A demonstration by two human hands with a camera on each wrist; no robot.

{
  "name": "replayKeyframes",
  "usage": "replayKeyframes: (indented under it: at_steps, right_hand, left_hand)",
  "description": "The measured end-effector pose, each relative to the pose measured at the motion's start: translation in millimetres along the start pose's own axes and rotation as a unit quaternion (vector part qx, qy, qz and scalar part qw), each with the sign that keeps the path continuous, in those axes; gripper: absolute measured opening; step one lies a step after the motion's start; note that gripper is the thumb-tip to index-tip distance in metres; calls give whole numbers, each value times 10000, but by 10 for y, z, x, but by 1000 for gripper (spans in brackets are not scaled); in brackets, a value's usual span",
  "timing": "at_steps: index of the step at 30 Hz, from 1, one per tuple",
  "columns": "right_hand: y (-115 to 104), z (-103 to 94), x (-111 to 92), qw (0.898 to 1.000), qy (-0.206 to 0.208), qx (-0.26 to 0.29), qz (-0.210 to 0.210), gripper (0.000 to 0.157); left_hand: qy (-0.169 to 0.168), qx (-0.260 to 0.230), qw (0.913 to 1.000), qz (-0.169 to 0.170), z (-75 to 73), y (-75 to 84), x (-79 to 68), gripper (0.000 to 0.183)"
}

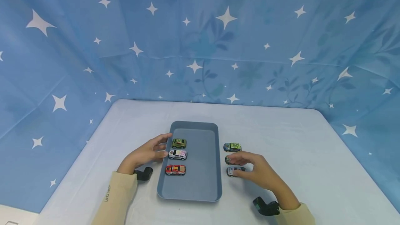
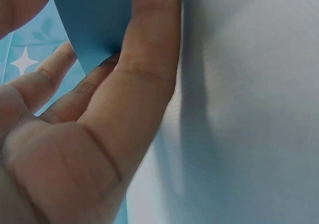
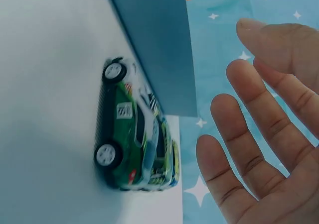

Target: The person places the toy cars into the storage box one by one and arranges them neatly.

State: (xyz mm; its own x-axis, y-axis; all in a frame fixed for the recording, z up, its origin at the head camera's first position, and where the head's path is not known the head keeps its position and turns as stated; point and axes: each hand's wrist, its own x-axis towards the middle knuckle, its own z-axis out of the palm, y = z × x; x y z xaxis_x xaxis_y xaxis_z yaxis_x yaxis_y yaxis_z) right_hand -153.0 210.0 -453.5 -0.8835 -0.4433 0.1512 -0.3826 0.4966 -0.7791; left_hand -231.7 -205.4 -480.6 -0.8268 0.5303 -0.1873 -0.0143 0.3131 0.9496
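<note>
Along the left side of a blue-grey tray (image 1: 203, 186), my left hand (image 1: 149, 152) touches the rim and outer wall with its fingers and thumb. Inside the tray, near that side, stand a green toy car (image 1: 179, 143), a white toy car (image 1: 178, 155) and a red toy car (image 1: 175, 170). My right hand (image 1: 257, 169) hovers right of the tray with fingers spread, holding nothing. Beneath it are a partly hidden toy car (image 1: 228, 160) and a pale-roofed toy car (image 1: 232, 171), whose green side (image 3: 124, 129) shows in the right wrist view. A green-yellow toy car (image 1: 232, 147) sits just beyond.
A white cloth covers the table (image 1: 290, 141). Behind it hangs a blue curtain (image 1: 200, 44) with white stars. The tray's raised wall (image 3: 159, 45) stands close beside the loose cars.
</note>
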Motion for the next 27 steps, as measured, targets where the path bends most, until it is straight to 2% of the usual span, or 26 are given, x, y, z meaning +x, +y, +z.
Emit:
replayKeyframes:
  at_steps: [10,23,27]
  right_hand:
    - [118,-25,-44,9992,116,-286,253,39]
    - [264,-12,-99,9979,143,-578,246,40]
    - [285,8,-97,9982,146,-523,243,40]
  left_hand:
    - [-6,6,10000,32,-8,-1,6,81]
    - [-5,-29,10000,0,0,-6,12,82]
    - [-10,-46,10000,0,-5,-7,12,82]
